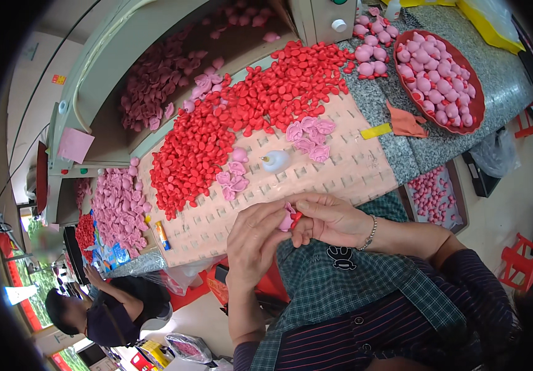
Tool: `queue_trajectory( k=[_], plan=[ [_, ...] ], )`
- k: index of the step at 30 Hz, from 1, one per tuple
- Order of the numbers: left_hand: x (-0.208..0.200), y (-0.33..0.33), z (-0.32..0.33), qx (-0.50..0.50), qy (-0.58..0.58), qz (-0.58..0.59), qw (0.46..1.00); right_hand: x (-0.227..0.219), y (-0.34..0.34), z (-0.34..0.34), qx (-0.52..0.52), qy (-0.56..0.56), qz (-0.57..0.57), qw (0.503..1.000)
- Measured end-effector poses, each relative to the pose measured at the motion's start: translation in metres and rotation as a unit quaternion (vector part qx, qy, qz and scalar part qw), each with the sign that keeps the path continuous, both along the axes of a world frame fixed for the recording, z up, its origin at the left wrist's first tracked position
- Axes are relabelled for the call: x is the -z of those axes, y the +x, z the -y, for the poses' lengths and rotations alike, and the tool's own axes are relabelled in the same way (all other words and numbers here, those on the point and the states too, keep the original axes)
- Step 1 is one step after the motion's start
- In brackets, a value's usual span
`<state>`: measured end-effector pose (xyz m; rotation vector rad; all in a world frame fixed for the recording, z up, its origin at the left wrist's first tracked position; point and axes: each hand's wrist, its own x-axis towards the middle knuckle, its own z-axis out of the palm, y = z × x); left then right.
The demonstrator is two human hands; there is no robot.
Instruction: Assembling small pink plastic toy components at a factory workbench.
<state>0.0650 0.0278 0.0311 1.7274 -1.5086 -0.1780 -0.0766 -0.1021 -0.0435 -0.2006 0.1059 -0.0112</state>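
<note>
Close to my apron, both hands meet around a small pink hollow moulded piece (287,220) with a red oval piece (296,219) at its side. My left hand (253,238) is closed on the pink piece, its fingers curled over it from the left. The thumb and fingers of my right hand (334,221) pinch at the red piece; part of the join is hidden by fingers. Just beyond my hands, a small white bottle (276,162) with a thin tip lies on the perforated mat. Pink frilled pieces (310,137) and more pink pieces (232,182) lie either side of it.
A large heap of red pieces (189,157) covers the far side of the mat (341,167). Pink pieces (118,207) are piled at left. A red basket (473,123) of pink balls stands at right. An orange-blue tube (162,235) lies at the mat's left edge. Another person (115,309) works at lower left.
</note>
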Motion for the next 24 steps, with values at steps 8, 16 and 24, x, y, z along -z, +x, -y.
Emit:
queue_trajectory(
  k=[8, 16, 24],
  plan=[
    [0.0003, 0.0058, 0.0018, 0.021, 0.036, 0.024, 0.999, 0.0006, -0.0009, 0.0038, 0.004, -0.015, 0.028, 1.000],
    [-0.0041, 0.0072, 0.0032, 0.022, 0.058, 0.035, 0.997, 0.0082, -0.0013, 0.0013, 0.014, -0.039, 0.043, 0.998],
    [-0.0051, 0.0090, 0.0029, 0.026, 0.067, 0.056, 0.996, 0.0077, -0.0002, -0.0003, 0.013, -0.043, 0.031, 0.999]
  ],
)
